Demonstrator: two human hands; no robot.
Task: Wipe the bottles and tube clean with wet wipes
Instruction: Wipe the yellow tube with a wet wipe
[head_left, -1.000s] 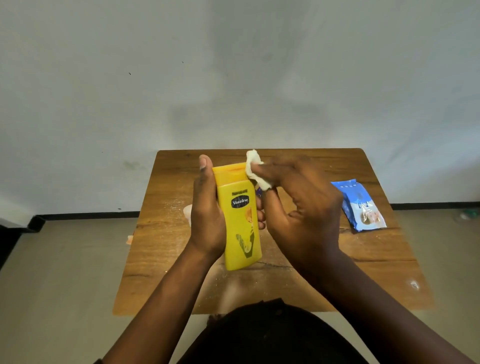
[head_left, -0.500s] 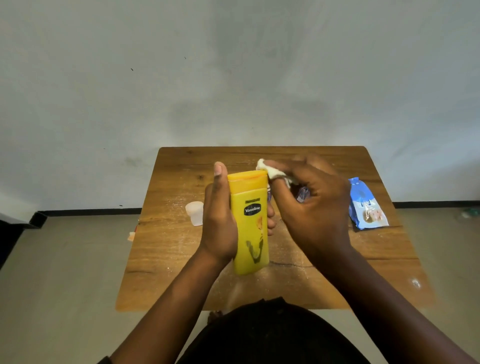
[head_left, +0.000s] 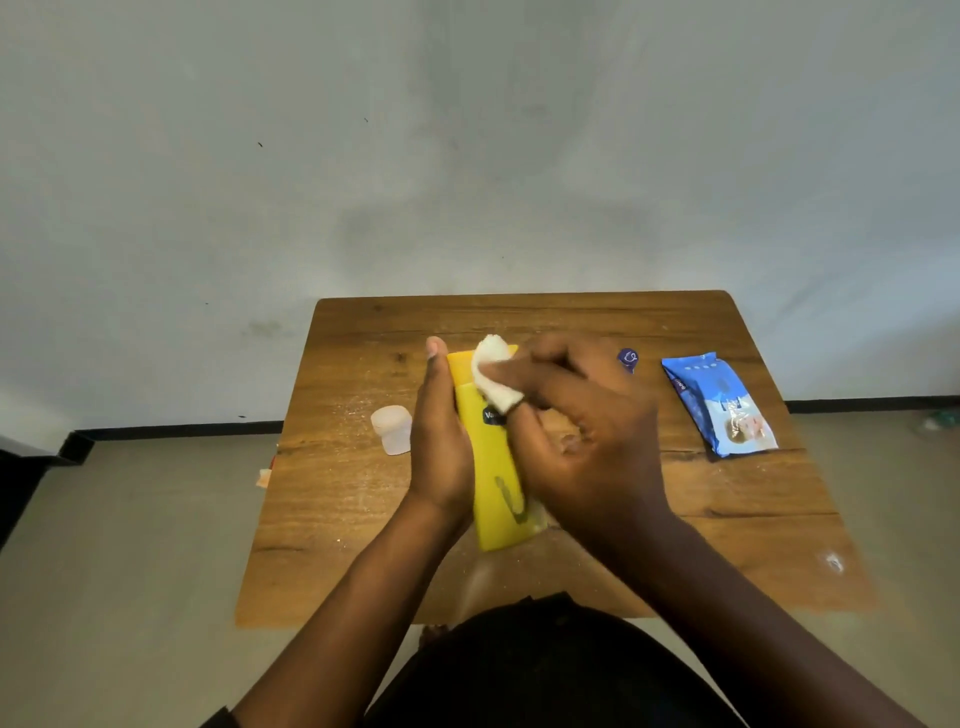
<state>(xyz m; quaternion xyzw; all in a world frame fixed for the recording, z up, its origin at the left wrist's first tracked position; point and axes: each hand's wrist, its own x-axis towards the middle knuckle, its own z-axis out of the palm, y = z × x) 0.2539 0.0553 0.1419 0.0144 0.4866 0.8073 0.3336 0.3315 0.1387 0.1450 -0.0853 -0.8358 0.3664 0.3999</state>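
Over the bench (head_left: 332, 509) mid, w/ bare wood toward the near edge, left hand (head_left: 441, 447) grips the yellow bottle (head_left: 493, 483), right hand (head_left: 576, 441) pinches a wipe (head_left: 493, 379) onto its top; small white bottle (head_left: 392, 428) left, wipes pack (head_left: 719, 405) right, purple tube (head_left: 627, 358) farther back.

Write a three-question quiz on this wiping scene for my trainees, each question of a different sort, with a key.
1. True or false: the left hand grips the yellow bottle.
2. What does the right hand press against the bottle? A) a sponge B) a white wipe C) a brush
3. Fill in: the blue wipes pack lies on the table to the person's ____.

Key: 1 true; 2 B; 3 right.
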